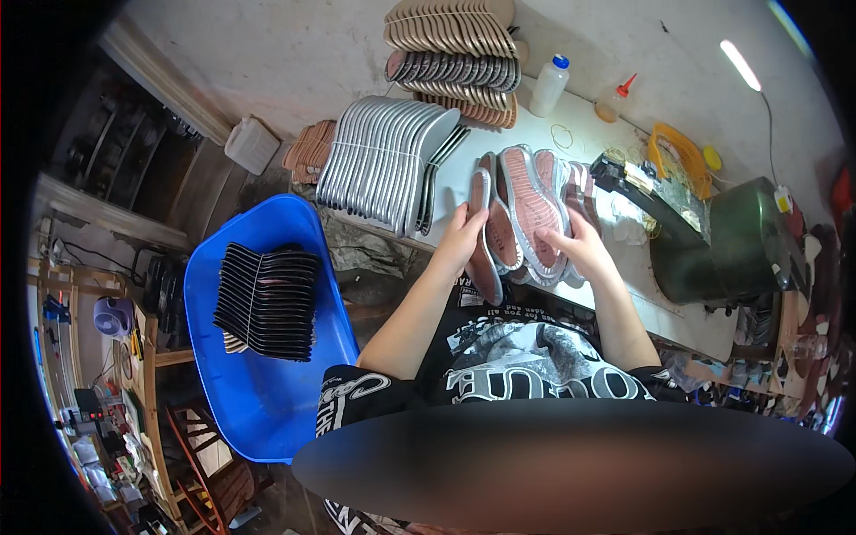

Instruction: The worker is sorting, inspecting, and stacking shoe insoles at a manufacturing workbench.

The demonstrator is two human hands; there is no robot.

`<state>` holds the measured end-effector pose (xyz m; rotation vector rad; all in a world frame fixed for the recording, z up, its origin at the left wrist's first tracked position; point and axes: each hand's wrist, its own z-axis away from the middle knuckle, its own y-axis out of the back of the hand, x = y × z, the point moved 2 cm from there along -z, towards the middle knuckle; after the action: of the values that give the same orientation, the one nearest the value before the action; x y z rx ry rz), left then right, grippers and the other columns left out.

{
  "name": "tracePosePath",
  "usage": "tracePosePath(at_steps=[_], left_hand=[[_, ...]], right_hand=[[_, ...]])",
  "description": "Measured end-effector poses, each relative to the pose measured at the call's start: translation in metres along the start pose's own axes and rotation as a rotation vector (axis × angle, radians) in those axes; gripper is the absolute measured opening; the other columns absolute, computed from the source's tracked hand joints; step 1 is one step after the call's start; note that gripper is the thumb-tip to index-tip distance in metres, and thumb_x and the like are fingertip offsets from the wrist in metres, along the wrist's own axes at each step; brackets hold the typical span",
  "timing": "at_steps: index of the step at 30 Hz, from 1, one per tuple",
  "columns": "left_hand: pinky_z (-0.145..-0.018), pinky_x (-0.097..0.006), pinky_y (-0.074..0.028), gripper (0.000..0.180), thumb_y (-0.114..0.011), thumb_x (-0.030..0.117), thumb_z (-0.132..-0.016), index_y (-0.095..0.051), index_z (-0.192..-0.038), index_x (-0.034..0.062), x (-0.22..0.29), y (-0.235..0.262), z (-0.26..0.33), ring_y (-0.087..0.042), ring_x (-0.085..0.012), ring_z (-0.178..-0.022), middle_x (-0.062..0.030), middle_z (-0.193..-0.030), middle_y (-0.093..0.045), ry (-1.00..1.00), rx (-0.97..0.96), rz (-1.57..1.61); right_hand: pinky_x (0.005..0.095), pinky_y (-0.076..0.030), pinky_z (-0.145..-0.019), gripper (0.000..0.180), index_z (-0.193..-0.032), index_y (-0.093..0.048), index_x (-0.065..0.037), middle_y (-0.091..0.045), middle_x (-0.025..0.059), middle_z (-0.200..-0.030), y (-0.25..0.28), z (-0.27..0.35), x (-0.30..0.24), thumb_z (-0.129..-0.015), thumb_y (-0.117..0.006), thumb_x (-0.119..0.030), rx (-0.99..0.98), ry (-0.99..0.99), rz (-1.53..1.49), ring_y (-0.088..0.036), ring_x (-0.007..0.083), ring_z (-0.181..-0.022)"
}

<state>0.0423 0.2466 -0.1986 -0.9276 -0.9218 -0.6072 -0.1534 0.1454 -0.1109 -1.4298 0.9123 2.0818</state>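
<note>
Over the near edge of the white table, I have both hands closed around a loose bunch of shoe soles with reddish-brown faces and pale grey rims. My left hand (465,235) grips the bunch's left side, at a narrow brown sole (481,263) standing nearly on edge. On the right, my right hand (581,248) has its thumb on the face of a broad sole (528,192), its other fingers mostly hidden behind. Several more soles fan out between and behind my hands. A tied stack of silver-grey soles (379,156) stands to the left on the table.
Bundled soles (450,27) line the wall side, near a white bottle (549,86) and a red-tipped bottle (613,102). A dark green machine (713,245) and an orange basket (678,152) stand right. Left, a blue tub (259,415) holds tied black soles (267,299).
</note>
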Motion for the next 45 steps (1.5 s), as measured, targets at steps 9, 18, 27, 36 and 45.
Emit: tracePosePath(at_steps=[9,18,27,36,45], left_hand=[[-0.077,-0.033,-0.052,0.071,-0.073,0.036,-0.081,-0.04,-0.126,-0.0073,0.067,-0.027,0.007,-0.062,-0.0204,-0.092,-0.0171,-0.109,-0.059,0.175,-0.156,-0.274],[-0.089,-0.034,-0.047,0.077,-0.066,0.047,-0.085,-0.033,-0.135,-0.0009,0.04,-0.026,-0.006,-0.056,-0.0216,-0.109,-0.015,-0.123,-0.053,0.137,-0.221,-0.126],[-0.082,-0.034,-0.051,0.048,-0.052,0.034,-0.095,-0.049,-0.124,-0.0042,0.0,-0.012,-0.016,-0.062,-0.0215,-0.097,-0.0149,-0.112,-0.061,0.139,-0.096,-0.028],[-0.065,-0.032,-0.051,0.052,-0.045,0.043,-0.097,-0.056,-0.11,-0.0063,0.012,-0.016,-0.017,-0.062,-0.018,-0.079,-0.0112,-0.091,-0.064,0.031,-0.074,-0.338],[-0.092,-0.034,-0.044,0.076,-0.051,0.061,-0.088,-0.056,-0.115,-0.0093,0.042,-0.012,-0.017,-0.059,-0.0269,-0.102,-0.0185,-0.1,-0.063,0.105,-0.069,-0.35]], right_hand=[[0.0333,-0.034,-0.105,0.095,-0.143,-0.027,0.005,-0.046,0.0234,-0.135,-0.018,0.0,-0.014,-0.071,-0.08,-0.027,0.063,0.166,0.041,-0.044,0.0251,-0.126],[0.0306,-0.037,-0.102,0.091,-0.143,-0.03,0.002,-0.048,0.0171,-0.135,-0.013,0.009,-0.024,-0.068,-0.078,-0.018,0.085,0.148,-0.076,-0.048,0.0199,-0.121],[0.0311,-0.039,-0.1,0.085,-0.143,-0.031,0.001,-0.052,0.0151,-0.131,-0.01,0.016,-0.053,-0.073,-0.075,-0.018,0.032,0.112,0.378,-0.051,0.0208,-0.117],[0.0319,-0.034,-0.104,0.078,-0.14,-0.035,0.004,-0.052,0.0172,-0.131,-0.016,0.025,-0.053,-0.074,-0.073,-0.012,0.127,0.24,0.157,-0.047,0.0198,-0.121],[0.0349,-0.03,-0.107,0.082,-0.139,-0.029,0.012,-0.04,0.0328,-0.136,-0.046,0.008,-0.025,-0.086,-0.062,-0.042,-0.051,0.119,0.331,-0.04,0.0371,-0.131]])
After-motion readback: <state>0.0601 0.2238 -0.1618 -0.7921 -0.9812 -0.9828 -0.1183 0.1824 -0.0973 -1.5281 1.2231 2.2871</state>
